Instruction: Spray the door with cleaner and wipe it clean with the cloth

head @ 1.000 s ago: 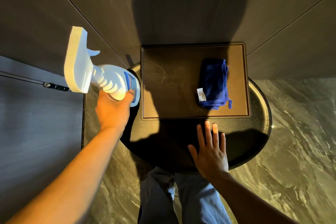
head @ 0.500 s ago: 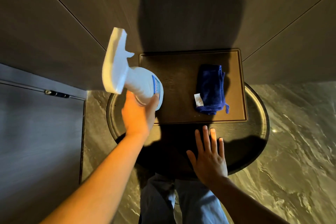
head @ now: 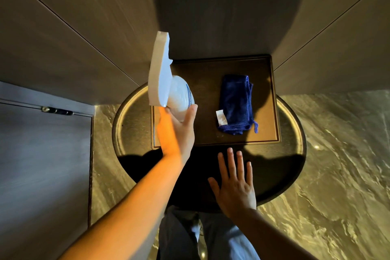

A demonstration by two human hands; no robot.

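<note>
Left hand (head: 179,131) holds spray bottle (head: 166,86) upright (nozzle away).

White spray bottle (head: 168,88) with a blue label is up in the air, tipped so its trigger head points away toward the wall. Blue cloth (head: 236,104) is folded up, white tag showing, lying flat on the brown tray (head: 272,101).

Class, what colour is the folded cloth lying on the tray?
Dark blue cloth with a white tag, seen in the head view.
</note>
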